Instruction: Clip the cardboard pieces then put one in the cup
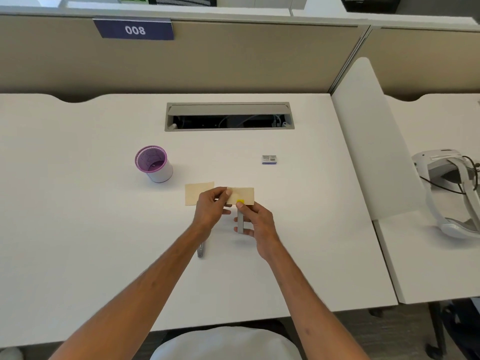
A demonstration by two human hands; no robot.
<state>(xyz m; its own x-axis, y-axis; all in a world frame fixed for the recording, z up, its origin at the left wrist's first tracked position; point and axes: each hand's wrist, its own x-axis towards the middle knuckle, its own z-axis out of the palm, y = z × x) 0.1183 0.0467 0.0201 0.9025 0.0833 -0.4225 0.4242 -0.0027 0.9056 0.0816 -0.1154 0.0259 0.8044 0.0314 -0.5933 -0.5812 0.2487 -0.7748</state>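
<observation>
White desk [78, 229] carries everything. Grey headset [452, 193] lies on neighbouring desk, well apart. Purple-rimmed cup [153, 163] stands upright left of hands. Tan card [241, 195] at desk centre, pinched by left hand [210, 207], overlapping second tan card [196, 193]. Right hand [255, 222] grips grey yellow-tipped tool [240, 219], tip touching card. Grey piece [200, 250] lies beneath left wrist. Small box [269, 159] farther back.
</observation>
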